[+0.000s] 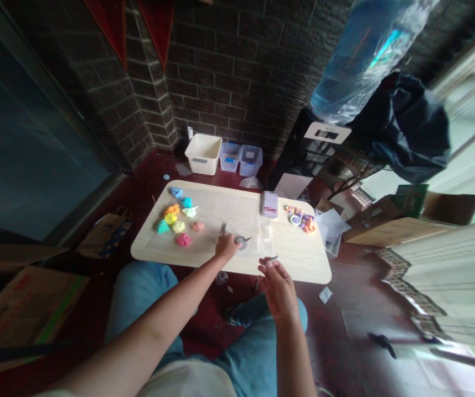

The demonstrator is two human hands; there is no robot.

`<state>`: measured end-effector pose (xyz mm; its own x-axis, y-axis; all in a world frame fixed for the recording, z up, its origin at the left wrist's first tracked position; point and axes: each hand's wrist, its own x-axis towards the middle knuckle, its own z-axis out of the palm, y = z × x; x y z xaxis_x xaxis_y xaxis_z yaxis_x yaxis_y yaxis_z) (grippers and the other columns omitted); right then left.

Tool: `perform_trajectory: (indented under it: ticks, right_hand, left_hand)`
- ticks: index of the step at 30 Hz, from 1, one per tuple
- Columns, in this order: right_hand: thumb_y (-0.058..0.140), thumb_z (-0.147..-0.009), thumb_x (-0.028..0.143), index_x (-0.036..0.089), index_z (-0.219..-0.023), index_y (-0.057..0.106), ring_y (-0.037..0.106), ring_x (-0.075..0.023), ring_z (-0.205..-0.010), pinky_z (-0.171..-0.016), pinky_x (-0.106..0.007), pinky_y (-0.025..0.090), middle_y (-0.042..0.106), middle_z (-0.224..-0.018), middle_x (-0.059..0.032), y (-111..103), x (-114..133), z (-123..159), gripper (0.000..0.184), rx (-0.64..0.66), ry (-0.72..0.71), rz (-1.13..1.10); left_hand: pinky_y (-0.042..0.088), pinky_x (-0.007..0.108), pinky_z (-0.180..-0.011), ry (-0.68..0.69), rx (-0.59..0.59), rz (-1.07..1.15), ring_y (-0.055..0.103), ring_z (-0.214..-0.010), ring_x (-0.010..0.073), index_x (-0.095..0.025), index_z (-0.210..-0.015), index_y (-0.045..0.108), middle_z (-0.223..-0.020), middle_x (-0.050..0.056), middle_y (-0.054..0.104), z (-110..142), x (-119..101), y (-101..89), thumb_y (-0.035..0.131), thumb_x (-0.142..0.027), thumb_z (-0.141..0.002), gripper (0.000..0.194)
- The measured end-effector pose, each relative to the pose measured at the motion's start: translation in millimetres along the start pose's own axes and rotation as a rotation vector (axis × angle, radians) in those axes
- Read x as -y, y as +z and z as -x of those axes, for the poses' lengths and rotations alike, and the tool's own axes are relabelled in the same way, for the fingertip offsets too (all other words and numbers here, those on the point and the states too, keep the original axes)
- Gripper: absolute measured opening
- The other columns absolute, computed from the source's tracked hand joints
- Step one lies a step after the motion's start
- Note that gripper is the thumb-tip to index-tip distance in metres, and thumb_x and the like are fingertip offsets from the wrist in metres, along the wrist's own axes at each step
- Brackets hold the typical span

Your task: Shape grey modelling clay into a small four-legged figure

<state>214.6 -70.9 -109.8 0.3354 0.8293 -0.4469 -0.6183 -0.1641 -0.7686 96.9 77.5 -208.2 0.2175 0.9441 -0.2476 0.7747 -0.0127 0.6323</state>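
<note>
On the low table, my left hand (227, 246) has its curled fingers at the edge of a small grey round piece (242, 242). A thin dark bit sticks out on that piece's right side. Just beyond the hand lies a small grey strip (224, 227). My right hand (276, 278) is raised at the table's near edge, pinching a small grey piece (271, 259) that looks like modelling clay. Coloured lumps of clay, among them a pink lump (183, 239) and a yellow lump (171, 218), are spread over the left part of the table.
The pale table (303, 259) carries a clear textured mat (216, 201), a small box (270, 204) and several colourful shaped pieces (308, 225) at right. Behind stand a white bin (203, 154) and plastic boxes (250, 160). A water dispenser (299, 151) and cardboard box (406, 220) are right.
</note>
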Motion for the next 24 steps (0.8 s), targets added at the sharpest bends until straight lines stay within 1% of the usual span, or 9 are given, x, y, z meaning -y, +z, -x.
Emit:
perform_trajectory:
  ticks: [2,5,8,11,14,16,18,20,24]
  right_hand:
    - [0.087,-0.059,0.036,0.021,-0.076,0.063,0.062,-0.0091,-0.069,-0.06,-0.02,0.046,0.071,-0.09,0.0015,-7,3,-7,0.033,-0.043,-0.044,0.008]
    - [0.085,-0.061,0.038,0.022,-0.084,0.067,0.059,-0.0087,-0.065,-0.059,-0.021,0.045,0.07,-0.085,0.0018,-15,8,-16,0.033,-0.084,-0.091,0.058]
    - [0.084,-0.063,0.037,0.022,-0.084,0.066,0.06,-0.0104,-0.066,-0.06,-0.022,0.044,0.071,-0.087,0.0005,-18,15,-24,0.031,-0.104,-0.133,0.12]
    - [0.084,-0.063,0.036,0.02,-0.078,0.063,0.062,-0.0123,-0.07,-0.062,-0.024,0.045,0.071,-0.089,-0.0009,-17,24,-32,0.03,-0.091,-0.175,0.175]
    - [0.083,-0.064,0.037,0.02,-0.081,0.064,0.063,-0.0137,-0.074,-0.065,-0.025,0.045,0.07,-0.089,-0.002,-16,37,-39,0.03,-0.058,-0.237,0.238]
    - [0.082,-0.066,0.037,0.02,-0.084,0.066,0.062,-0.0137,-0.075,-0.067,-0.026,0.045,0.07,-0.089,-0.0017,-15,47,-43,0.03,-0.025,-0.29,0.289]
    - [0.083,-0.066,0.036,0.021,-0.085,0.068,0.061,-0.0141,-0.076,-0.069,-0.026,0.045,0.069,-0.087,-0.0012,-13,58,-45,0.029,0.026,-0.336,0.351]
    - [0.084,-0.064,0.034,0.02,-0.083,0.07,0.062,-0.0153,-0.078,-0.072,-0.028,0.046,0.07,-0.084,-0.0012,-8,66,-44,0.027,0.096,-0.363,0.419]
    - [0.084,-0.066,0.033,0.021,-0.079,0.072,0.064,-0.0185,-0.083,-0.08,-0.033,0.048,0.072,-0.086,-0.0027,7,72,-32,0.022,0.252,-0.36,0.541]
  left_hand:
    - [0.05,0.048,-0.094,-0.034,-0.032,0.017,0.059,-0.112,0.0244,-0.017,-0.122,0.058,-0.128,0.01,0.057,-2,0,10.6,0.059,-0.035,-0.091,0.036]
    - [0.05,0.049,-0.094,-0.058,-0.033,0.113,0.058,-0.113,0.0249,-0.017,-0.122,0.058,-0.129,0.011,0.057,-4,3,19.5,0.06,-0.035,-0.091,0.036]
    - [0.052,0.047,-0.092,-0.069,0.021,0.24,0.06,-0.109,0.0238,-0.017,-0.121,0.058,-0.125,0.01,0.059,-7,5,21.1,0.059,-0.035,-0.091,0.035]
    - [0.053,0.045,-0.089,-0.084,0.117,0.383,0.061,-0.106,0.0229,-0.016,-0.121,0.058,-0.123,0.01,0.06,-7,4,15.0,0.059,-0.035,-0.091,0.035]
    - [0.055,0.042,-0.084,-0.085,0.251,0.556,0.063,-0.1,0.021,-0.015,-0.118,0.059,-0.118,0.009,0.062,-1,-2,0.0,0.059,-0.034,-0.091,0.033]
    - [0.055,0.036,-0.078,-0.068,0.344,0.685,0.065,-0.092,0.0184,-0.014,-0.113,0.061,-0.11,0.008,0.065,9,-8,-15.0,0.062,-0.03,-0.089,0.029]
    - [0.051,0.028,-0.072,-0.041,0.409,0.801,0.066,-0.087,0.0159,-0.012,-0.109,0.063,-0.104,0.01,0.069,21,-14,-33.2,0.068,-0.022,-0.082,0.029]
    - [0.046,0.024,-0.064,-0.025,0.423,0.882,0.065,-0.079,0.0135,-0.013,-0.107,0.064,-0.099,0.009,0.07,36,-20,-52.8,0.07,-0.02,-0.076,0.032]
    - [0.038,0.023,-0.058,0.02,0.394,0.96,0.061,-0.069,0.0114,-0.014,-0.097,0.068,-0.085,0.005,0.071,68,-33,-89.0,0.075,-0.022,-0.068,0.031]
